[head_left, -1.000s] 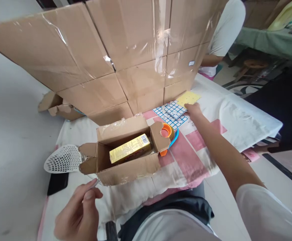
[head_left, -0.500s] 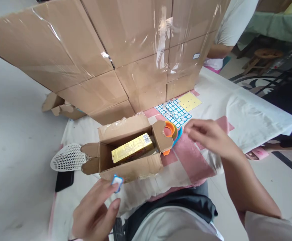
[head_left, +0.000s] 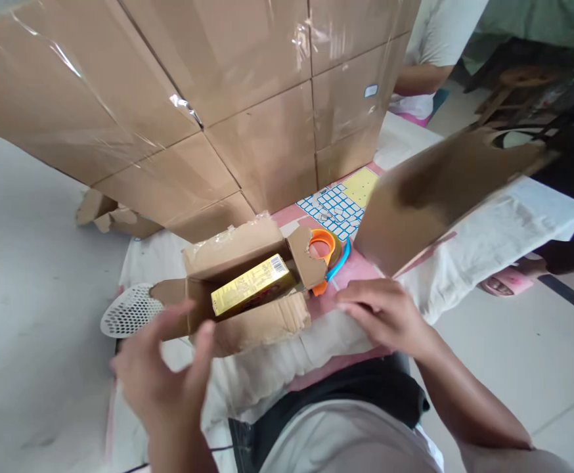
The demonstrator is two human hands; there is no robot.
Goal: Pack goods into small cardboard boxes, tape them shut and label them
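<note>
While near the carton's (head_left: 260, 328) edges — left hand (head_left: 161, 378) wide, right hand (head_left: 388, 312) narrow, contents unclear — gap between.

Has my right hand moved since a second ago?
Yes: your right hand has moved away from the yellow sheet, back towards your body.

The left hand (head_left: 161, 374) spreads thumb from fingers; the right hand (head_left: 387, 315) curls inward.
</note>
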